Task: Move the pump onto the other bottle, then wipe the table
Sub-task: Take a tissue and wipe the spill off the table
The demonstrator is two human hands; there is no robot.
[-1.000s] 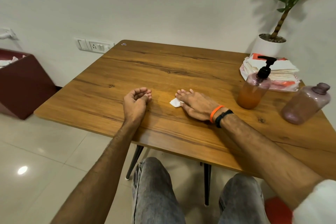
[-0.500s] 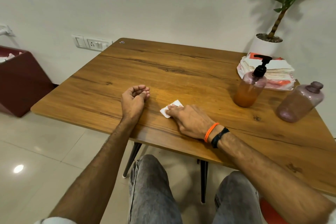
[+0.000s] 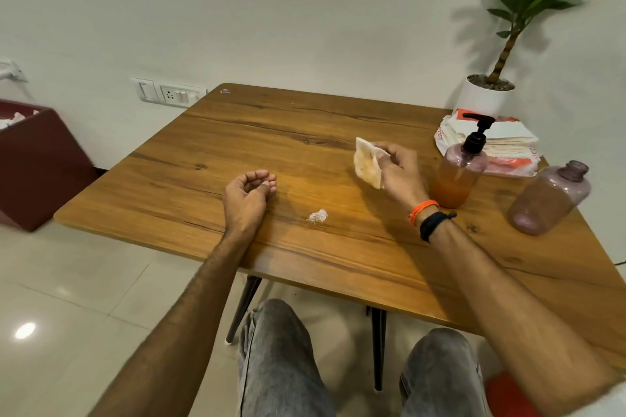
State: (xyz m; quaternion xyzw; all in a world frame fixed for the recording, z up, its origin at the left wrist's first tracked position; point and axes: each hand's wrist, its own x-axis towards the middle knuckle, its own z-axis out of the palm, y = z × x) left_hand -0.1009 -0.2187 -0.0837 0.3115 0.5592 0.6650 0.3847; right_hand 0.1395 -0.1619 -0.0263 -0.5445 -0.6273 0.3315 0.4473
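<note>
So the right hand (image 3: 398, 173) is lifted a bit off the tabletop (image 3: 305, 132), fingers pinched around a crumpled white tissue (image 3: 367, 162) that looks stained yellowish. That wrist has an orange band and a black band on it. The left hand (image 3: 249, 200) just rests on the wood near the front edge, fingers loosely curled inward, gripping nothing.

Between the two hands, closer to the left one, there's a tiny white scrap (image 3: 317, 216) lying on the tabletop by itself.

The black pump (image 3: 477, 132) sits on the bottle with orange liquid (image 3: 457, 176), which stands upright just beside the right wrist. The other bottle (image 3: 550, 200) is off to the right near the table edge, pinkish, open neck with no cap on it, apart from the first one. In this wide view it looks tilted, can't really tell if that's just the lens.

Behind the pump bottle there's a stack of tissue packs (image 3: 508, 145), and behind that a potted plant (image 3: 491, 91) in a white pot against the wall. A dark red bin (image 3: 37, 162) stands on the floor to the left.
</note>
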